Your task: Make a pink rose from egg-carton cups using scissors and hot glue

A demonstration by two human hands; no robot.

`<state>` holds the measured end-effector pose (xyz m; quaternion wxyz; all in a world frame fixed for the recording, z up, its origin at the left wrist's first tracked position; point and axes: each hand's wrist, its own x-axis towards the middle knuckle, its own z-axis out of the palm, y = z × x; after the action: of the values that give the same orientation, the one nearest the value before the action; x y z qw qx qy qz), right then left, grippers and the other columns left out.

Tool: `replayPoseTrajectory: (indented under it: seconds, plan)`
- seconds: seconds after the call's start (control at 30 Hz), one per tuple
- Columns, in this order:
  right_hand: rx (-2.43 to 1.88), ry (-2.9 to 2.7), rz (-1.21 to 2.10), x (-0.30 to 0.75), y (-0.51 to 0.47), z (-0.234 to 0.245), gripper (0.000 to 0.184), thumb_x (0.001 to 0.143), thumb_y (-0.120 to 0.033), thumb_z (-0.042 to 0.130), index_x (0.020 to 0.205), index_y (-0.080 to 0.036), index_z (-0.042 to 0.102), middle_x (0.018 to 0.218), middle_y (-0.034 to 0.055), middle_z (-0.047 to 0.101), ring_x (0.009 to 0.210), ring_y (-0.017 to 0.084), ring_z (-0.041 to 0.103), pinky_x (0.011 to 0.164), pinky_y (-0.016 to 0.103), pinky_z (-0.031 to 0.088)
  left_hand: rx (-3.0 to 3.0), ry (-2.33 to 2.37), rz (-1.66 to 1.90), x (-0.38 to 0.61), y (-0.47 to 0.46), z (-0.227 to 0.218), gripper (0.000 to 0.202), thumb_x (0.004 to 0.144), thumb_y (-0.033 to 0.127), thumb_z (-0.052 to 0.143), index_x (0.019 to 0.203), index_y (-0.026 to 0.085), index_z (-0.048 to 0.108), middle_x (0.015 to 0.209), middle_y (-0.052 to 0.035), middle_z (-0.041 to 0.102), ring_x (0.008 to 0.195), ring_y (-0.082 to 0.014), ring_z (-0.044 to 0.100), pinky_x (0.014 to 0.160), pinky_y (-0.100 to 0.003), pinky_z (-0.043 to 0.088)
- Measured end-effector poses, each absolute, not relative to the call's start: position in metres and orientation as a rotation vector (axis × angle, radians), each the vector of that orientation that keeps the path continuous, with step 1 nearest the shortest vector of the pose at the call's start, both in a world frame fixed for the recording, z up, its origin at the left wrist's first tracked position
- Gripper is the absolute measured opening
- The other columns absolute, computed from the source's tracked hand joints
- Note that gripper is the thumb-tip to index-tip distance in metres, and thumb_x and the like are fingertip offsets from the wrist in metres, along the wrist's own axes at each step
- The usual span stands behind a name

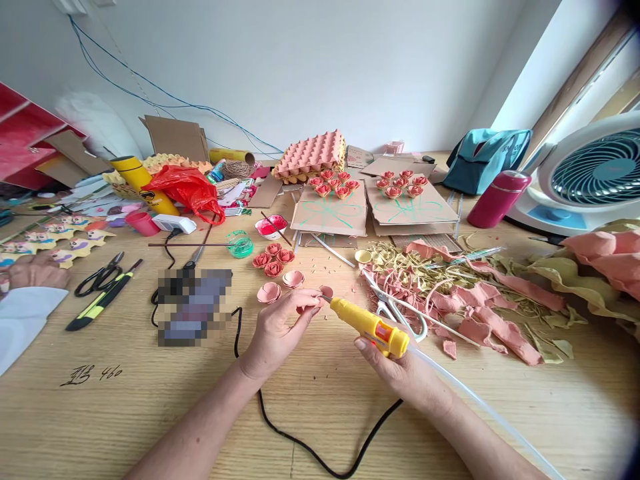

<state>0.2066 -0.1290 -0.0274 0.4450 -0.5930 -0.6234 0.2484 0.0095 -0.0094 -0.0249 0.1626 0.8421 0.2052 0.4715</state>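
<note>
My right hand (395,367) grips a yellow hot glue gun (367,325), with a long clear glue stick (470,387) running out of its back. Its nozzle touches or nearly touches a small pink egg-carton piece (327,292), which my left hand (280,327) pinches between thumb and fingers. Just beyond my left hand lie two pale pink petal cups (269,293). Several red paper roses (273,259) sit behind them. White-handled scissors (395,310) rest beside the glue gun, partly hidden by it.
Torn egg-carton scraps (480,293) cover the right side. Cardboard stands (330,217) hold finished roses. A bowl of red paint (271,227), green tape (240,244), black scissors (103,273) and a cutter (103,300) lie leftward. The black cord (300,443) loops in front. Another person's hand (37,272) rests far left.
</note>
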Motion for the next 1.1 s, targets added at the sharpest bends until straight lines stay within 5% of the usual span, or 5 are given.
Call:
replayPoseTrajectory:
  seconds: [0.4,0.7,1.1]
  plan:
    - [-1.449,-1.293,0.861,0.212,-0.127,-0.023,0.043,0.092,-0.062,0.051,0.085,-0.021,0.062,0.067,-0.0011,0.05,0.055,0.012,0.045,0.048,0.025,0.04,2.409,0.694,1.18,0.011,-0.01,-0.026,0.008,0.093,0.015,0.065,0.095,0.021,0.069,0.096,-0.0034,0.079,0.082,-0.0135,0.072,0.069,-0.023,0.057]
    - [-1.393,-1.168,0.97,0.212,-0.127,-0.018,0.042,0.09,-0.063,0.055,0.093,-0.022,0.063,0.071,-0.0007,0.051,0.058,0.012,0.046,0.048,0.024,0.041,2.355,0.666,0.705,0.012,-0.013,-0.038,0.009,0.096,0.017,0.059,0.096,0.021,0.067,0.1,-0.0021,0.076,0.083,-0.0137,0.07,0.079,-0.027,0.054]
    - [-1.374,-1.152,0.912,0.211,-0.126,-0.016,0.039,0.091,-0.06,0.055,0.092,-0.022,0.064,0.081,0.0029,0.061,0.071,0.016,0.057,0.053,0.025,0.047,2.198,0.645,0.609,0.013,-0.014,-0.042,0.02,0.092,0.011,0.058,0.108,0.021,0.063,0.106,-0.0065,0.076,0.095,-0.0184,0.075,0.084,-0.033,0.063]
